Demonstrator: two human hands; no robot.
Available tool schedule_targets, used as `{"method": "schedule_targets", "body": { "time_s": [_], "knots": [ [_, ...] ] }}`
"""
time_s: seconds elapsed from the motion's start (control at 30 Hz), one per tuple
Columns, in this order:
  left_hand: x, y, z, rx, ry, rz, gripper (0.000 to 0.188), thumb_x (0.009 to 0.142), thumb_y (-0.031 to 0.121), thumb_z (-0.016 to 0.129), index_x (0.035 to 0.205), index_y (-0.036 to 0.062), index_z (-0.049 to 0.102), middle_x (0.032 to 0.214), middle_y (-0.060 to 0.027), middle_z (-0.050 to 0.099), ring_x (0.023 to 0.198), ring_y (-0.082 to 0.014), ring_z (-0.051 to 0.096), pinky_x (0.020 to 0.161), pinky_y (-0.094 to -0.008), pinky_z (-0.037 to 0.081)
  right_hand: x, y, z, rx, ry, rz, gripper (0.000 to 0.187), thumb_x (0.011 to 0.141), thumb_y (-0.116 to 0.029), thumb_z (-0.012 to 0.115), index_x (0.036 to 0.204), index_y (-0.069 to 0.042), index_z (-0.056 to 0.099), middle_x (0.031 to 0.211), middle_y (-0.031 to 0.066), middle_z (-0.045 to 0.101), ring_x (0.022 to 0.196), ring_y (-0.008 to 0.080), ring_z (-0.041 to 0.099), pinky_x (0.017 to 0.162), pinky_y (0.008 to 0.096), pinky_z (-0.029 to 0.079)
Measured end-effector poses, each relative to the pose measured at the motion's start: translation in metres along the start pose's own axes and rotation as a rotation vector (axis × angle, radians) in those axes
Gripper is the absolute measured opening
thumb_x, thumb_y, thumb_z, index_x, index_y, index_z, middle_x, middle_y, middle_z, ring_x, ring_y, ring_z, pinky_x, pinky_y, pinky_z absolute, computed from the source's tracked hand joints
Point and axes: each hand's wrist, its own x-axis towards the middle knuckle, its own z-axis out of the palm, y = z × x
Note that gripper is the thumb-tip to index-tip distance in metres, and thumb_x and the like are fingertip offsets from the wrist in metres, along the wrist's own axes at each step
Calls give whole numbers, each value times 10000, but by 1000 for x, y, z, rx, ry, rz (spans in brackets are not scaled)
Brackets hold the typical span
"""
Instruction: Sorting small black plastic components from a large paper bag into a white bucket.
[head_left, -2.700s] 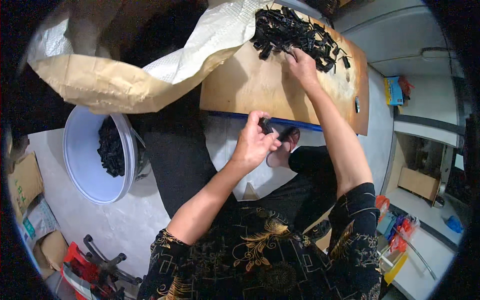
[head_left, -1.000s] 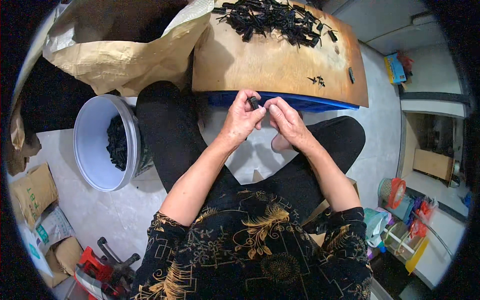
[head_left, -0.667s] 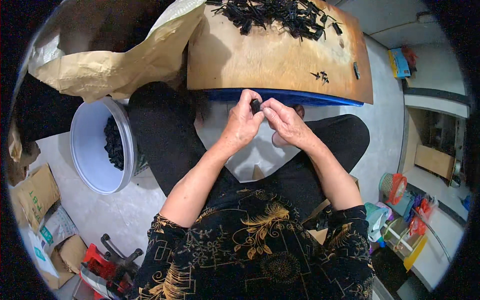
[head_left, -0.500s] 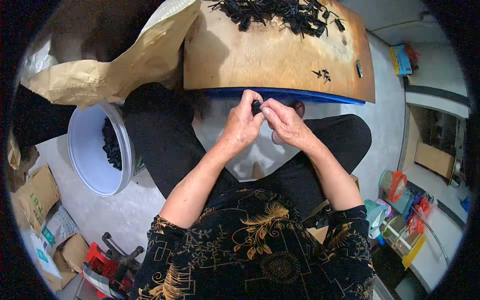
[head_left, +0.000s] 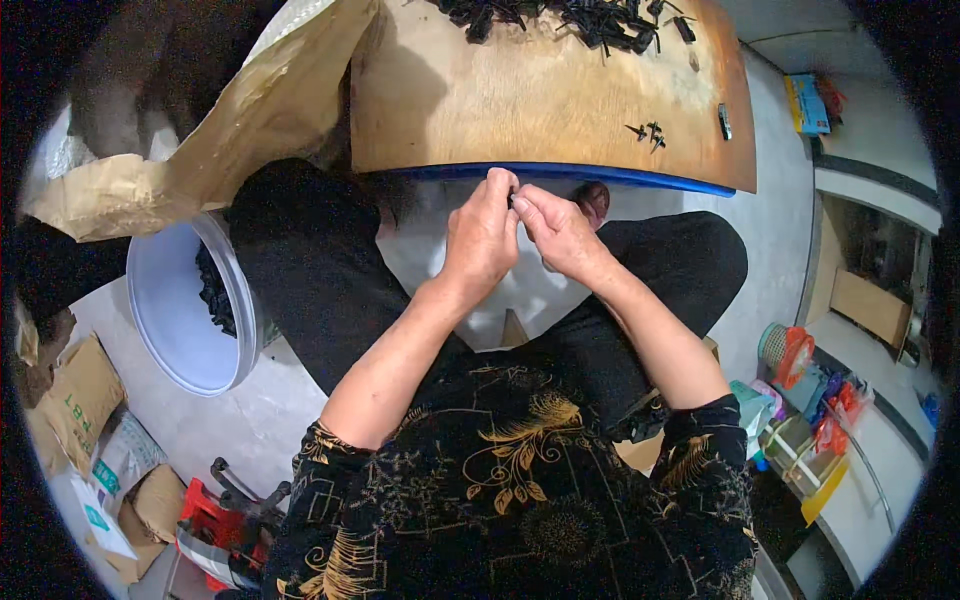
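Observation:
Just off the near edge of a wooden board [head_left: 500,130], my two hands meet over my lap. My left hand [head_left: 480,235] is closed round a small black plastic part [head_left: 513,200], mostly hidden by the fingers. Against the same part, the fingertips of my right hand [head_left: 562,232] are pinched together. On the board lies a heap of black plastic parts [head_left: 610,22] at the far side. A few small black pieces [head_left: 652,134] rest near the right front, beside a small dark metallic object [head_left: 724,122].
A white bucket [head_left: 145,320] holding black parts stands left of my leg. Brown paper sacking [head_left: 210,150] hangs over the bucket's far side. Sacks [head_left: 85,400] and a red object [head_left: 205,515] lie at lower left. Shelving with coloured bags [head_left: 835,430] lines the right.
The view has shifted slightly. My left hand has turned so its back covers more of the black part, and both hands remain together.

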Motion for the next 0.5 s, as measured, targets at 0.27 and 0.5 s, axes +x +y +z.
{"method": "schedule_targets", "body": {
  "time_s": [0.27, 0.5],
  "knots": [
    [14, 13, -17, -787, -59, -393, 248, 847, 77, 528, 1047, 76, 380, 724, -49, 571, 493, -47, 463, 386, -179, 334, 1, -3, -6, 285, 128, -12, 241, 933, -237, 454, 1068, -42, 492, 774, 9, 506, 535, 46, 386, 463, 211, 330],
    [6, 17, -33, -1235, -62, -461, 259, 850, 58, 520, 1082, 66, 404, 818, -89, 578, 498, -98, 490, 356, -172, 311, -14, -21, -23, 634, -37, 97, 213, 903, -189, 512, 1048, -35, 490, 768, 2, 534, 462, 18, 341, 389, 163, 240]
  ]
}}
